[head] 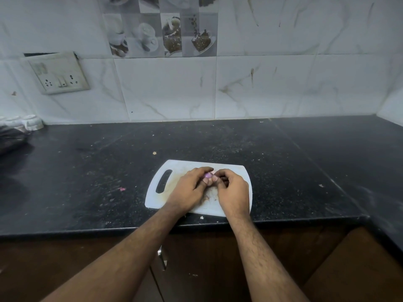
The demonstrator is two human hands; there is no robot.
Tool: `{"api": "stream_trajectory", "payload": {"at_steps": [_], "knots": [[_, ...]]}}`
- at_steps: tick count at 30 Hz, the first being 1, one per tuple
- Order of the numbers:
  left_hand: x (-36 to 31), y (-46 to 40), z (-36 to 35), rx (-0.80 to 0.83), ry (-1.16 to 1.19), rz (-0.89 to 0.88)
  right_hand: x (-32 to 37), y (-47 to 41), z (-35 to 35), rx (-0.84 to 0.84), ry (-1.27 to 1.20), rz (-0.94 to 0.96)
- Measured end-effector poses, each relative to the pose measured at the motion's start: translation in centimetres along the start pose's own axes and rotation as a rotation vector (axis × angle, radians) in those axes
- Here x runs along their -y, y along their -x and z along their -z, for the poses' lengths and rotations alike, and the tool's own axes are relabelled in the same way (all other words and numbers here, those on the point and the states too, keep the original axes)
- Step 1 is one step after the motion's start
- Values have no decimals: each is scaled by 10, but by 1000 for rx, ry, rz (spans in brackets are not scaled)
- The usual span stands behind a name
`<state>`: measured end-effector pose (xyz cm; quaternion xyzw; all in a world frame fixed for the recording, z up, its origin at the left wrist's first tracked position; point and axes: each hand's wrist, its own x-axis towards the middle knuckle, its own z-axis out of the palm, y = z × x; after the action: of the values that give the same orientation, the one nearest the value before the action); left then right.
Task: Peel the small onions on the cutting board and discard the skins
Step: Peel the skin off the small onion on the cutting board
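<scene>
A white cutting board (159, 192) with a handle slot lies on the black counter near its front edge. Above the board, my left hand (187, 190) and my right hand (232, 190) meet with curled fingers. Between their fingertips sits a small purple onion (208, 175), pinched by both hands; most of it is hidden by the fingers. A heap of brownish onion skins (210, 196) lies on the board between my two hands, partly covered by them.
The black counter (283, 171) is speckled with crumbs, with a pink scrap (122, 189) left of the board. A tiled wall with a socket plate (60, 75) stands behind. White cups (32, 122) and a dark bag (11, 138) sit at far left.
</scene>
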<state>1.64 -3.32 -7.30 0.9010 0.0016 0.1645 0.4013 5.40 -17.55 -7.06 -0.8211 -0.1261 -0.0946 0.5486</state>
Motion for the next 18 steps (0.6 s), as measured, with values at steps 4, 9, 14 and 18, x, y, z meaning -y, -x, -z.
{"api": "stream_trajectory", "payload": {"at_steps": [4, 9, 14, 18], "knots": [[1, -1, 0, 31, 23, -2, 0, -1, -2, -44, 60, 5], [0, 1, 2, -10, 66, -9, 1, -1, -6, -55, 153, 49], [2, 0, 2, -26, 59, -2, 6, 1, -5, 25, 312, 138], [0, 0, 1, -31, 42, 5, 9, 3, -3, 53, 319, 118]]}}
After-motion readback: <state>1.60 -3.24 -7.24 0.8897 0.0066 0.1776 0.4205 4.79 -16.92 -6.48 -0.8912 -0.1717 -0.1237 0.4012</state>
